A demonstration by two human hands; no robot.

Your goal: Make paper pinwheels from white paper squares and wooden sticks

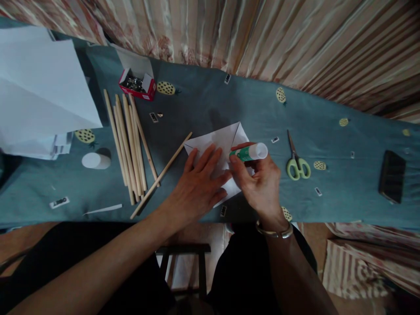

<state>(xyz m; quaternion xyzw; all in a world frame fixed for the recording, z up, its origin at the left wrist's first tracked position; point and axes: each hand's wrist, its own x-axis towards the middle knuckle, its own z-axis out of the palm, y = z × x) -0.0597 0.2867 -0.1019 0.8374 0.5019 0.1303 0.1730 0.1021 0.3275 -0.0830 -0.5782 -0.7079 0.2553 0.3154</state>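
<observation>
A white sheet of paper (216,136) with crease lines lies in front of me, its right edge folded or angled. My left hand (205,179) rests flat on it with fingers spread, holding nothing. Gripped in my right hand (262,179) is a glue stick (244,154), green and white, tilted with its white base toward the upper right. Its tip is hidden by my fingers, so whether it touches the paper I cannot tell. A thin wooden stick (164,171) lies diagonally, its upper end close to the paper's left corner.
Several wooden sticks (131,148) lie left, below a red box of metal clips (144,89). A white cap (96,161), a paper sliver (105,209) and stacked paper (39,87) are further left. Green-handled scissors (298,167) and a phone (392,176) lie right. A curtain (229,35) hangs behind.
</observation>
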